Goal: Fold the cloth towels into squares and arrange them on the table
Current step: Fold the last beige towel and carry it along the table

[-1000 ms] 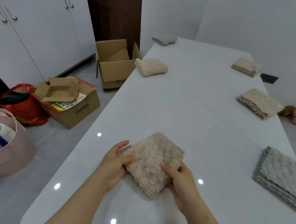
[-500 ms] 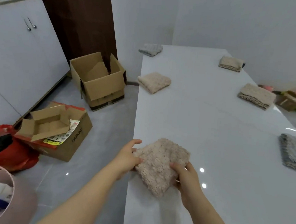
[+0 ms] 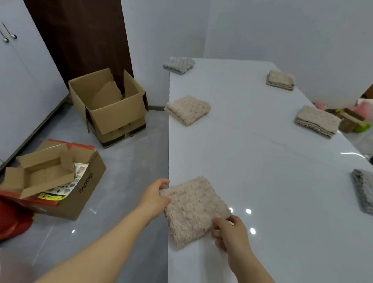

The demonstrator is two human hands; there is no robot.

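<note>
Moved: both hands now have the beige towel (image 3: 195,210) right at the left edge of the white table (image 3: 267,169); half a second ago it was a bit further in, and the view has swung to the right.
Beige towel: folded into a square, turned like a diamond, with its left corner at the table edge.
Left hand (image 3: 154,200): pinching the towel's left corner, thumb on top, the other fingers tucked under the cloth.
Right hand (image 3: 232,234): pinching the towel's lower right edge, thumb on top, fingers curled below.
Other towels on the left side: a folded beige one (image 3: 187,109) further up the edge, and a grey one (image 3: 178,64) at the far corner, hanging over a little.
Other towels on the right side: a beige stack (image 3: 280,80) far away, a beige stack (image 3: 317,120) in the middle, and a grey stack (image 3: 370,191) close by.
Floor on the left: a tall open cardboard box (image 3: 108,105), a low cardboard box (image 3: 53,176) with paper inside, and a red bag (image 3: 1,219) beside it.
</note>
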